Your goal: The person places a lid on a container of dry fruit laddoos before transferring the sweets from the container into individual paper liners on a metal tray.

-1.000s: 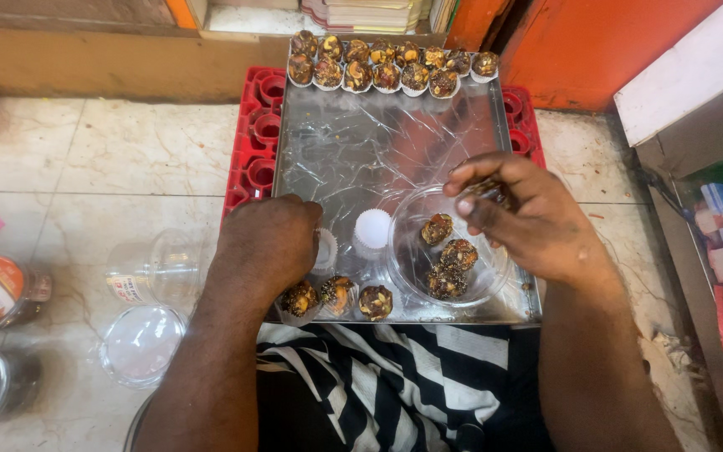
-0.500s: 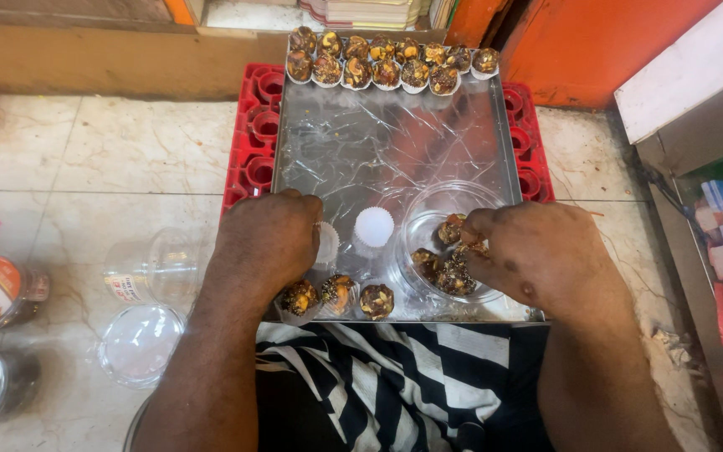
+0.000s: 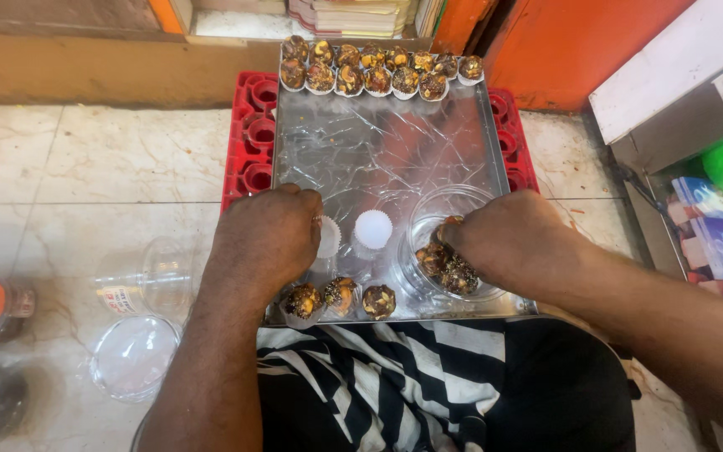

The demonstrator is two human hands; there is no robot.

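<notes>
Brown, lumpy sweet balls [image 3: 443, 266] studded with paler nut bits lie heaped in a clear round plastic bowl [image 3: 428, 219] at the near right of a foil-lined metal tray [image 3: 387, 151]. The right hand [image 3: 508, 238] reaches into that bowl, its fingertips pinched on one ball at the top of the heap. Just left of the bowl stands an empty white paper cup [image 3: 373, 228], and beside it a second white cup [image 3: 328, 237] half hidden under the left hand [image 3: 268, 238], whose fingers curl down over it; whether they actually grip it cannot be told. Along the tray's near edge sit three filled cups [image 3: 340, 297], each with a glossy ball inside. At the far edge, two close rows of finished sweets [image 3: 374, 71] line up in their cups. Under the tray shows a red plastic crate [image 3: 248, 138]. On the marble floor to the left rest clear plastic containers [image 3: 140, 322], and a striped black-and-white cloth [image 3: 361, 385] covers the person's lap.
</notes>
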